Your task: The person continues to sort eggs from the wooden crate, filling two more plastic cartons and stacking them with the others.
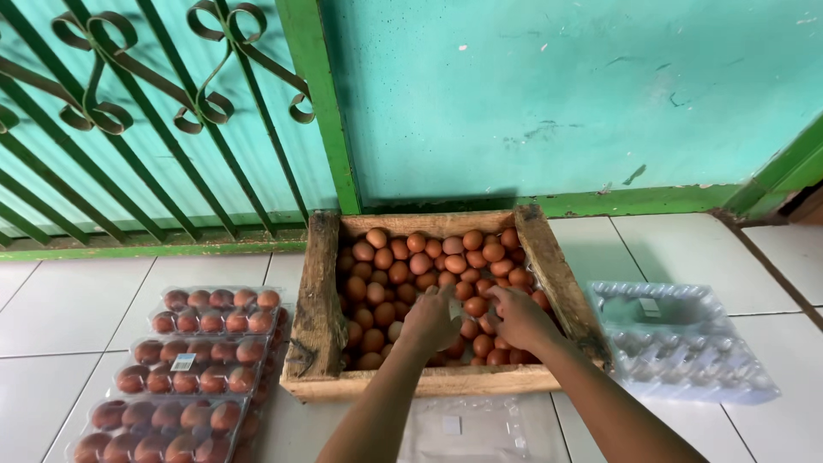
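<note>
A rough wooden crate (319, 300) on the tiled floor is filled with several brown eggs (403, 261). Both my hands reach into its near half. My left hand (429, 321) rests palm down on the eggs with its fingers curled; whether it grips one I cannot tell. My right hand (519, 315) lies just to the right, fingers spread over eggs near the crate's right side, thumb pointing left. An open clear plastic egg tray (467, 429) lies on the floor right in front of the crate, between my forearms.
Three closed clear cartons of brown eggs (193, 373) lie on the floor left of the crate. A stack of clear plastic egg trays (681, 343) sits to its right. Behind stand a teal wall and a green metal grille (154, 111).
</note>
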